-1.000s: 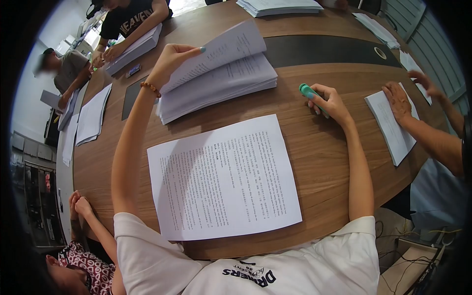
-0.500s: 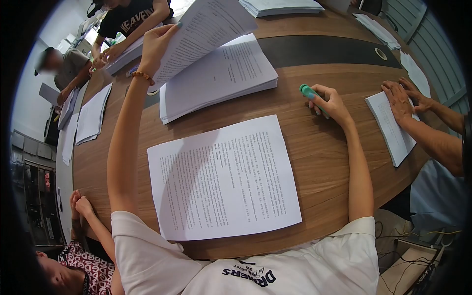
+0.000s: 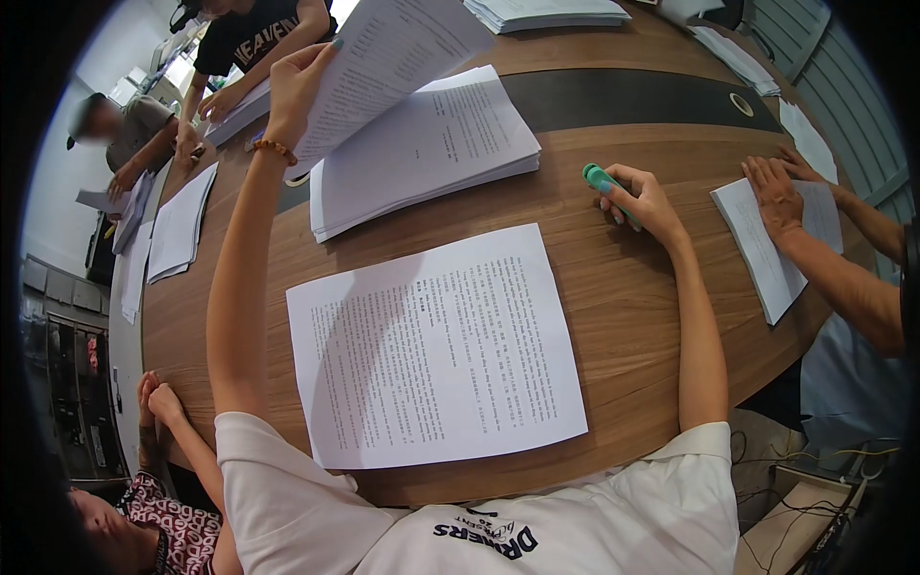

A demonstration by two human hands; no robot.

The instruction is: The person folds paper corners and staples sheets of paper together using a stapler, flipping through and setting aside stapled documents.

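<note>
My left hand [image 3: 297,91] is raised over the far left part of the table, pinching the edge of a printed sheet [image 3: 388,72]. That sheet slants up above a thick stack of printed paper [image 3: 431,158] and partly covers it. Over the bare wood on the right, my right hand [image 3: 642,206] is closed around a green highlighter [image 3: 607,184]. Flat in front of my body lies another printed sheet [image 3: 436,350], with the shadow of my left arm across it.
Along the right edge a person's hands [image 3: 778,196] rest on a paper stack [image 3: 762,249]. More paper piles lie at the far edge [image 3: 546,11] and on the left [image 3: 182,225]. Two people work at the far left; another person's clasped hands [image 3: 158,398] are near the left edge.
My left hand has shifted slightly left with the raised sheet. My right hand stays in place. The person on the right has moved a sheet outward on their stack.
</note>
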